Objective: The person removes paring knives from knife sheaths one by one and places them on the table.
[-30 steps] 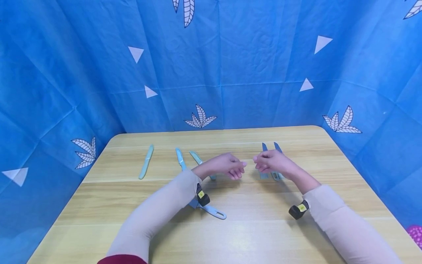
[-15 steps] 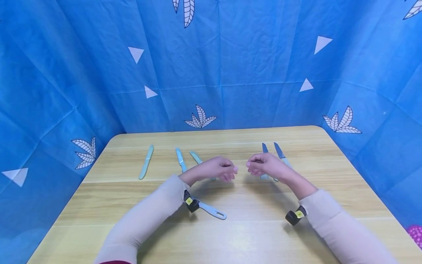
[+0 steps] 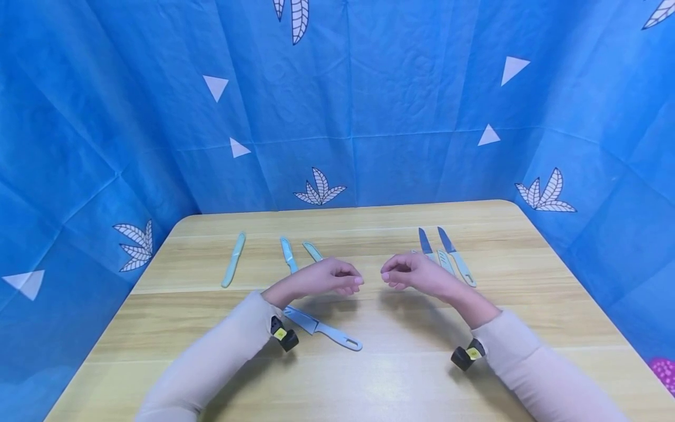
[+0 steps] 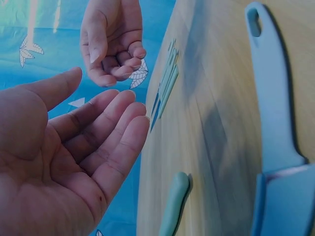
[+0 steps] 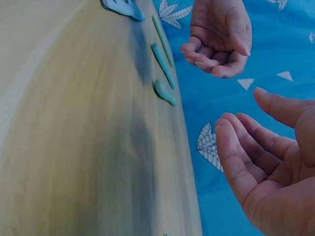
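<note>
My left hand (image 3: 328,276) hovers over the middle of the table, its fingers loosely bent and holding nothing. Facing it is my right hand (image 3: 416,274), equally relaxed, with a gap between the two. Below my left wrist lies a large blue knife (image 3: 340,338), its blade seemingly in a blue sheath. Behind that hand are a light blue knife (image 3: 288,255) and a green knife (image 3: 313,252), both partly hidden. Beyond my right hand lie a bare dark-bladed knife (image 3: 425,240), a slotted pale sheath (image 3: 445,262) and another bare-bladed knife (image 3: 457,261).
A pale green knife (image 3: 234,259) lies alone on the left of the wooden table (image 3: 401,375). Blue patterned cloth (image 3: 401,164) hangs behind the table and along both sides. Each sleeve carries a small black wrist camera (image 3: 285,334).
Both hands have drawn back toward me, the left one also moving left and the right one slightly left. More of the right-hand knives, the slotted sheath and the large blue knife now shows.
</note>
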Available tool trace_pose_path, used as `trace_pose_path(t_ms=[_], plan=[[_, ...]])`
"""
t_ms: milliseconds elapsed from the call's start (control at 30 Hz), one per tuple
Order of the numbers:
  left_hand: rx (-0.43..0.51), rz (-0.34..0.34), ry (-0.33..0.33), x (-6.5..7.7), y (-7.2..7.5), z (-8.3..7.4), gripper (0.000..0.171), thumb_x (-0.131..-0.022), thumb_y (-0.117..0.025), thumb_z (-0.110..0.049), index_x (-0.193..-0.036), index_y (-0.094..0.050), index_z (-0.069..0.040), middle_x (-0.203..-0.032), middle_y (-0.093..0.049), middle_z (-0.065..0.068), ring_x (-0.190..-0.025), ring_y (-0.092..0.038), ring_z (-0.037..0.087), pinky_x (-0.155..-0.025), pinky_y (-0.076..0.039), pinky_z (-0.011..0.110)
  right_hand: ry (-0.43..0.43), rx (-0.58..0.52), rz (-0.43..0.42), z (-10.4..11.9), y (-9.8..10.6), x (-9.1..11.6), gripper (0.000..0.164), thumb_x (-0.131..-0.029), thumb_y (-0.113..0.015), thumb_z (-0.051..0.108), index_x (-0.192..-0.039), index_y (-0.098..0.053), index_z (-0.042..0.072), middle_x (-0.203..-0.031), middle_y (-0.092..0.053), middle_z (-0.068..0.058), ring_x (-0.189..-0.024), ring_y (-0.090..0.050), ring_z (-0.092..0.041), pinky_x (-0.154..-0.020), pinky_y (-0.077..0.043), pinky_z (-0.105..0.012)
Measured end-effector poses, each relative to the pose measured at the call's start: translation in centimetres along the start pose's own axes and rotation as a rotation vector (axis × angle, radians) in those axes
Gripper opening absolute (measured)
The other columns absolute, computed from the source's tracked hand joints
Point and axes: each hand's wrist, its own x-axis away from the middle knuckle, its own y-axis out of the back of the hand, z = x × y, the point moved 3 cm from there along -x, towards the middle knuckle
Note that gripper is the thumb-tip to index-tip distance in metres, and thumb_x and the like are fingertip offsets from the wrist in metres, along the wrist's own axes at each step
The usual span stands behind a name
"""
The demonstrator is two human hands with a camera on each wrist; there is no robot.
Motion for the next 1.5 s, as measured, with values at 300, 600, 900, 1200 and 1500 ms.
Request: trace_pose_path(t_ms=[300, 600, 900, 1200, 1500], plan=[[-0.124, -0.017, -0.054, 1.9, 0.2, 0.4, 0.035, -0.086, -0.052, -0.046, -0.109, -0.06, -0.022, -0.1, -0.063, -0.005, -0.09, -0.059, 0.01, -0.079, -0.05, 0.025, 0.035, 0.08, 0.016, 0.3, -1.7, 0.3, 0.032, -0.081, -0.062, 0.037, -0.105, -0.061, 0.015, -0.093, -0.063, -0.002, -0.088, -0.059, -0.022, -0.077, -0.051, -0.034], [-0.183, -0.034, -0.054, 4.0, 0.4, 1.5, 0.035, -0.083, -0.055, -0.047, -0.112, -0.059, -0.027, -0.111, -0.06, -0.007, -0.1, -0.053, 0.003, -0.088, -0.045, 0.027, 0.083, 0.138, 0.027, 0.8, -3.1, 0.2, 0.028, -0.082, -0.064, 0.029, -0.107, -0.061, 0.015, -0.089, -0.064, 0.006, -0.085, -0.059, -0.011, -0.079, -0.049, -0.029], [-0.131, -0.051, -0.043, 5.6, 0.5, 2.9, 0.037, -0.082, -0.061, -0.038, -0.115, -0.059, -0.019, -0.106, -0.062, -0.003, -0.095, -0.056, 0.005, -0.084, -0.048, 0.024, 0.1, 0.219, 0.047, 1.2, -5.0, 0.3, 0.034, -0.08, -0.066, 0.032, -0.109, -0.06, 0.014, -0.093, -0.064, 0.004, -0.087, -0.057, -0.009, -0.079, -0.048, -0.028], [-0.097, -0.084, -0.023, 7.3, 0.8, 3.9, 0.039, -0.08, -0.065, -0.034, -0.115, -0.059, -0.018, -0.109, -0.061, 0.0, -0.098, -0.056, 0.008, -0.086, -0.047, 0.025, 0.138, 0.27, 0.073, 1.7, -6.6, 0.5, 0.04, -0.08, -0.066, 0.031, -0.112, -0.058, 0.009, -0.099, -0.063, -0.004, -0.09, -0.059, -0.013, -0.078, -0.05, -0.025], [-0.047, -0.098, -0.013, 8.8, 0.9, 3.6, 0.04, -0.08, -0.066, -0.022, -0.117, -0.057, -0.01, -0.113, -0.059, 0.009, -0.105, -0.055, 0.023, -0.09, -0.045, 0.03, 0.125, 0.312, 0.081, 1.5, -7.8, 0.4, 0.044, -0.079, -0.066, 0.035, -0.116, -0.057, 0.013, -0.103, -0.063, 0.0, -0.093, -0.058, -0.015, -0.083, -0.049, -0.032]])
